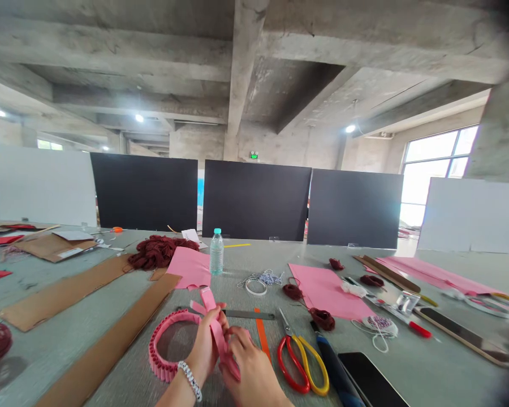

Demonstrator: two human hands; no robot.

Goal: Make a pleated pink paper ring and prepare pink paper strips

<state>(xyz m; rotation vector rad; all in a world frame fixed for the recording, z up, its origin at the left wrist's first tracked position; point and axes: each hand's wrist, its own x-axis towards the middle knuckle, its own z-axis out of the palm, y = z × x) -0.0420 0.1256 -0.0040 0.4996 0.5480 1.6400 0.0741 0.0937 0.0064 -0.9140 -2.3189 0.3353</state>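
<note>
Strip of pink material (219, 338) is held between the left hand (206, 340) and the right hand (249, 364), just above the worktop (127, 373). The left hand is closed around its middle, with the upper end standing out past the thumb; the right hand has its fingers bent in and pinches the lower part. A black-and-white beaded bracelet (190, 381) circles the left wrist.

A pink pleated ring (154, 351) lies just beside the left wrist, on its outer side. A metal ruler (250, 314) runs across behind the hands, and an orange strip (262, 334) slants near the right hand. Further to the right are scissors (288, 332) with one red and one yellow handle, lying with the blades slightly apart and pointing away, then a dark blue tool (331, 362) and a black phone (371, 380).

Beyond the hands stand a clear bottle (216, 255) with a turquoise cap, a pink sheet (189, 265) to its left and a dark red yarn heap (156, 252) next to that. Another pink sheet (333, 293) lies to the right, with small dark red yarn bundles around it. A long cardboard strip (110, 345) lies left of the pleated ring
</note>
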